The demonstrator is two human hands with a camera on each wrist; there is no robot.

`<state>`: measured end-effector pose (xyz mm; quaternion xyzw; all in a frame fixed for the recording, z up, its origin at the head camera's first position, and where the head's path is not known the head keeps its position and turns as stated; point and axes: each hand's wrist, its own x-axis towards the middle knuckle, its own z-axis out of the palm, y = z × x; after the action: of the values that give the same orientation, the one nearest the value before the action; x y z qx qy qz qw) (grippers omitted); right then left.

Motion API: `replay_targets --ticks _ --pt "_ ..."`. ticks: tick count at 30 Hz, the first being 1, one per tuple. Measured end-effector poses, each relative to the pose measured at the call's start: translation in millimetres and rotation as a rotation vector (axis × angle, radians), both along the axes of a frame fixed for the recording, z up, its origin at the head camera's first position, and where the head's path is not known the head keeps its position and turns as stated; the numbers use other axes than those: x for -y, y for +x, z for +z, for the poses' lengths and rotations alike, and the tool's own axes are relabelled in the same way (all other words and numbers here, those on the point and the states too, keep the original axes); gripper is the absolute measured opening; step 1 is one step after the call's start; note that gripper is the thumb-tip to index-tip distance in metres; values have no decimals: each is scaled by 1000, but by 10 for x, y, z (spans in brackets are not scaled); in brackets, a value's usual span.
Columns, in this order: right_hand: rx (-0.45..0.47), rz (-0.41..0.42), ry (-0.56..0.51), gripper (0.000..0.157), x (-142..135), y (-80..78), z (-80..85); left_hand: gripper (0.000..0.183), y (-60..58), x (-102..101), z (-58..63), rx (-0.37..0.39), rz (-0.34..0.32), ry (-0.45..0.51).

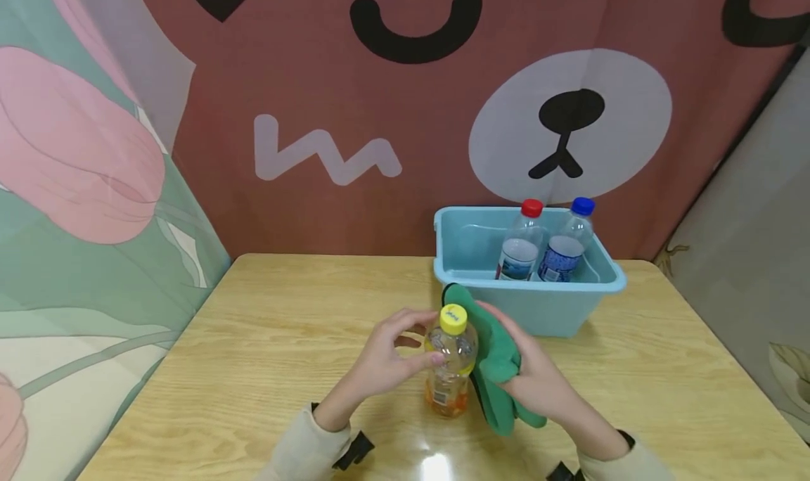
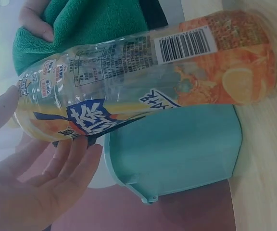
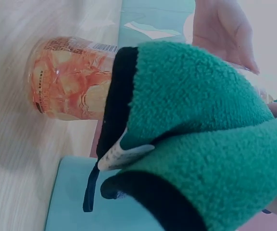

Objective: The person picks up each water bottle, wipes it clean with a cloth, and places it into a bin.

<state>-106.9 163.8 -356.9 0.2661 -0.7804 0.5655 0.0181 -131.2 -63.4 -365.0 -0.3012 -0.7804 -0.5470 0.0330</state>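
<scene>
A clear plastic drink bottle (image 1: 451,368) with a yellow cap stands upright on the wooden table. My left hand (image 1: 394,358) holds it near the shoulder, thumb in front and fingers on the far side. Its orange label with a barcode (image 2: 185,44) shows in the left wrist view. In my right hand (image 1: 538,374) is a folded green towel (image 1: 496,347) with black edging, pressed to the bottle's right side. The towel (image 3: 191,91) hides much of the bottle in the right wrist view, along with most of the right fingers.
Behind the towel, a light blue plastic bin (image 1: 538,309) stands on the table (image 1: 285,340). Inside it are a red-capped bottle (image 1: 520,249) and a blue-capped bottle (image 1: 562,252). A brown curtain (image 1: 316,221) with a printed bear hangs along the table's back edge.
</scene>
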Motion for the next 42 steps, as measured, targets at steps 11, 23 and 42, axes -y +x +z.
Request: replay_targets --ticks 11,23,42 --pt "120 20 -6 88 106 -42 -32 46 34 4 6 86 -25 88" --pt "173 -7 -29 97 135 -71 -146 64 144 -52 -12 99 -24 89" --pt "118 57 -10 91 125 -126 -291 62 154 -63 -8 71 2 60"
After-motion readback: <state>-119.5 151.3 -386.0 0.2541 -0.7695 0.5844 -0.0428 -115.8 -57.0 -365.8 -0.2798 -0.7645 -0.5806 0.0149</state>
